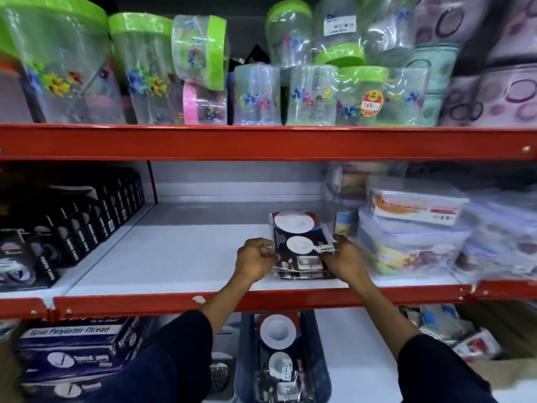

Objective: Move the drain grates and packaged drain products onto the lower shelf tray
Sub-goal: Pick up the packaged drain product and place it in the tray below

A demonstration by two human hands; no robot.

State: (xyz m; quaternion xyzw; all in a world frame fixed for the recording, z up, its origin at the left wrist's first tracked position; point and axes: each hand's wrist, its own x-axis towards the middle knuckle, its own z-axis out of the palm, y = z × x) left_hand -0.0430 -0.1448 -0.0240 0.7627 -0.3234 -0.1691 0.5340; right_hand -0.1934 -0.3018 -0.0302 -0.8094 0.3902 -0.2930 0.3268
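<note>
A stack of packaged drain products (pixel 299 239), dark cards with white round strainers, lies on the white middle shelf (pixel 180 257). My left hand (pixel 255 258) grips the stack's left edge and my right hand (pixel 344 257) grips its right edge near a price sticker. Below, on the lower shelf, a dark tray (pixel 316 359) holds another packaged drain product (pixel 279 347). A round metal drain grate (pixel 219 373) lies just left of that tray, partly hidden by my left sleeve.
Black boxes (pixel 72 228) line the middle shelf's left side. Clear plastic containers (pixel 412 228) crowd its right side. Red shelf rails (pixel 261 301) run across the front. Thread boxes (pixel 72 353) sit lower left, loose packets (pixel 465 338) lower right. Green-lidded jars (pixel 145 68) fill the top shelf.
</note>
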